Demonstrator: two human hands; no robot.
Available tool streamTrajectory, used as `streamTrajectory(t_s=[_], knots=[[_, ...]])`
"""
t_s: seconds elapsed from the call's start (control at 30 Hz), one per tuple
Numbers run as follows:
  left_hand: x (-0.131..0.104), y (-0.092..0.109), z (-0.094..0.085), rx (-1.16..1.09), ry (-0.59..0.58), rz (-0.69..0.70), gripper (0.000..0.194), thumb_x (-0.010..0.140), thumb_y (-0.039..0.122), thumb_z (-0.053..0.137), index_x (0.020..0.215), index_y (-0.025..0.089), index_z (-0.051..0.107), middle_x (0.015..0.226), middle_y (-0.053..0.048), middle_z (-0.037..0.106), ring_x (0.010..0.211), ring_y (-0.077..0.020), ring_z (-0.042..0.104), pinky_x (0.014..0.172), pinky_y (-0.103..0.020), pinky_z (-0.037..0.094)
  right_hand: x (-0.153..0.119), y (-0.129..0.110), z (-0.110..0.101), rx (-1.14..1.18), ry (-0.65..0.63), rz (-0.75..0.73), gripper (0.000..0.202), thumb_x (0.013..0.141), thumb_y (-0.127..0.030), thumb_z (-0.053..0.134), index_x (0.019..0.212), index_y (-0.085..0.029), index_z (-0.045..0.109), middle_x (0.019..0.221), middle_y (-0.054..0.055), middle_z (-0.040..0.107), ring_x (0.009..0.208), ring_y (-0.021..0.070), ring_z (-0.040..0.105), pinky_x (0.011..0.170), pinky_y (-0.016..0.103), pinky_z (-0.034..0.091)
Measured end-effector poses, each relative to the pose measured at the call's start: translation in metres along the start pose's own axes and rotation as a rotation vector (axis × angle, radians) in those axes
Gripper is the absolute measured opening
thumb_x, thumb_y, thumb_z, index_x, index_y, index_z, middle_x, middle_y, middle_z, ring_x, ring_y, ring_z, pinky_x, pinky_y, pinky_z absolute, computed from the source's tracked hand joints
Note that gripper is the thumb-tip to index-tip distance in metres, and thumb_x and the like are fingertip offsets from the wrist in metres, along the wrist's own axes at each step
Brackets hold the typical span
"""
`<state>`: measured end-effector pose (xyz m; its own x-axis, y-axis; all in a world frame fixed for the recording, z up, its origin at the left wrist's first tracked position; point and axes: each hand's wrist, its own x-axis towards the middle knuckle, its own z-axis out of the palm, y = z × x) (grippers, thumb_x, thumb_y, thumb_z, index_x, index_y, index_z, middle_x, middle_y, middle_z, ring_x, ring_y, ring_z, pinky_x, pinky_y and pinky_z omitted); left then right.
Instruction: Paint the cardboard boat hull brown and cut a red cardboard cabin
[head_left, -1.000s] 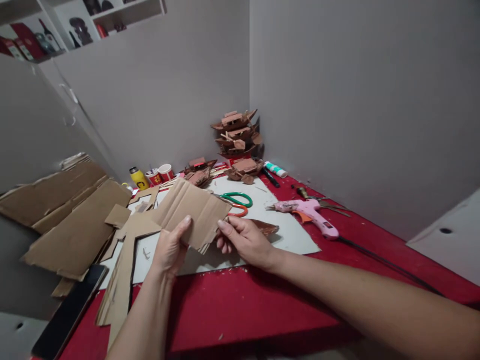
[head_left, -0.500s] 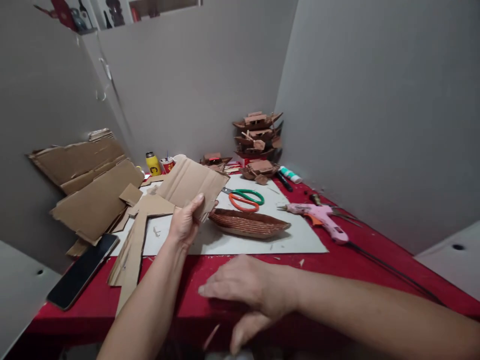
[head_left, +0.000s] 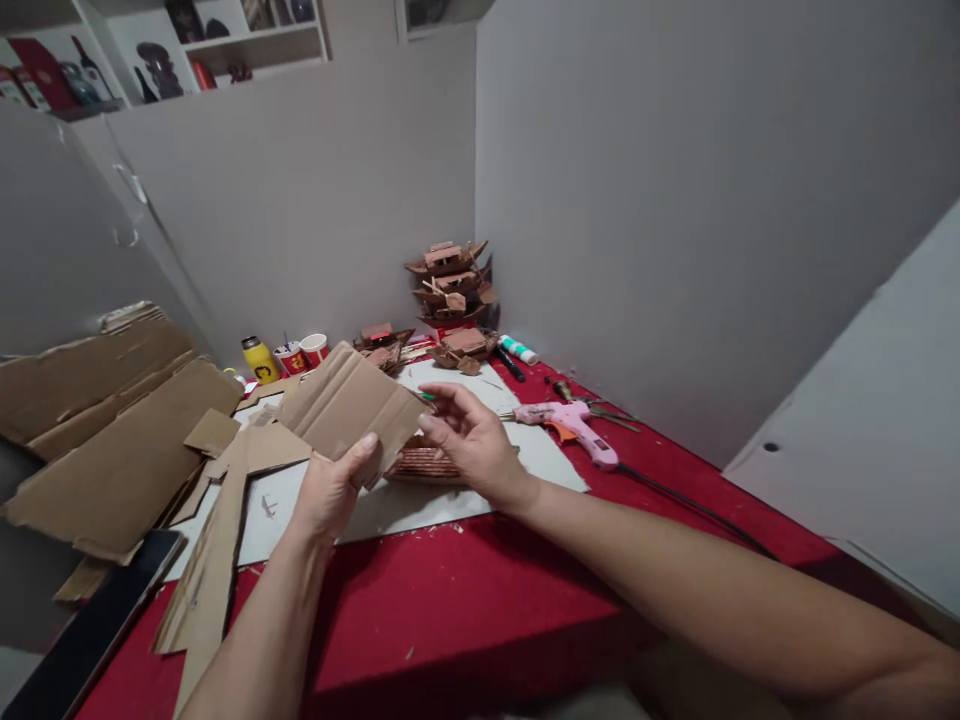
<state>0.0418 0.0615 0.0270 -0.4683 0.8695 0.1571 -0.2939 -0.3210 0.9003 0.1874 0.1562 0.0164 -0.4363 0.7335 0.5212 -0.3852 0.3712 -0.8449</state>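
Phone (head_left: 97, 625) lying left of the card (head_left: 367, 405) | left hand (head_left: 330, 490), grip closed on the card's near edge, holding it up above the table (head_left: 420, 600) | hull (head_left: 427, 463) peeking out below right of the card | right hand (head_left: 480, 450) half-curled at the card's right corner, can't tell if it has hold | glue gun (head_left: 566, 422) right of the card

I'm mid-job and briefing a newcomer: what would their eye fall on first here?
Probably the pink hot-glue gun, lying on the right side of the red table. Next might come the stacked brown model boats at the back. In the centre, the left hand holds a creased cardboard piece, with the right hand by its right edge.
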Motion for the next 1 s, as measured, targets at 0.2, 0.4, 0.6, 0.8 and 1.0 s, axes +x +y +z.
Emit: streamTrajectory(t_s=[0.2,0.4,0.6,0.8,1.0], knots=[[-0.002,-0.001,0.003,0.044,-0.017,-0.044,0.06,0.069,0.023,0.08,0.124,0.019,0.059,0.102,-0.006,0.074,0.099,-0.0219,0.068,0.095,-0.037,0.05,0.003,-0.007,-0.002,0.006,-0.052,0.084,0.034,0.084,-0.051,0.06,0.074,-0.018,0.056,0.058,-0.005,0.049,0.045,0.008,0.048,0.043,0.02,0.038],[-0.004,0.005,0.002,0.049,0.012,-0.071,0.052,0.065,0.026,0.083,0.112,0.014,0.065,0.09,-0.007,0.076,0.103,-0.0247,0.067,0.099,-0.039,0.048,0.005,-0.007,-0.003,0.069,-0.065,0.125,0.037,0.081,-0.052,0.061,0.07,-0.018,0.055,0.049,-0.007,0.048,0.041,0.0066,0.045,0.044,0.019,0.037],[0.002,0.008,-0.001,-0.004,0.096,-0.046,0.052,0.065,0.023,0.082,0.114,0.018,0.065,0.099,-0.006,0.076,0.11,-0.0241,0.065,0.097,-0.035,0.05,0.008,-0.008,-0.002,0.145,-0.126,0.187,0.038,0.076,-0.054,0.065,0.07,-0.019,0.054,0.052,-0.007,0.051,0.042,0.0075,0.05,0.043,0.019,0.04],[0.002,0.01,-0.003,0.053,0.074,-0.107,0.053,0.063,0.024,0.083,0.113,0.018,0.067,0.092,-0.007,0.077,0.096,-0.0295,0.071,0.088,-0.039,0.057,0.017,-0.017,-0.013,0.162,-0.138,0.209,0.041,0.078,-0.057,0.061,0.073,-0.016,0.061,0.068,-0.002,0.058,0.057,0.0083,0.053,0.047,0.018,0.042],[-0.002,0.006,-0.001,0.191,-0.051,-0.217,0.054,0.067,0.028,0.082,0.116,0.015,0.066,0.097,-0.013,0.076,0.088,-0.03,0.073,0.081,-0.039,0.058,0.027,-0.014,-0.026,0.231,-0.177,0.263,0.06,0.074,-0.033,0.072,0.128,-0.025,0.047,0.067,-0.007,0.057,0.056,0.0092,0.053,0.046,0.016,0.041]])
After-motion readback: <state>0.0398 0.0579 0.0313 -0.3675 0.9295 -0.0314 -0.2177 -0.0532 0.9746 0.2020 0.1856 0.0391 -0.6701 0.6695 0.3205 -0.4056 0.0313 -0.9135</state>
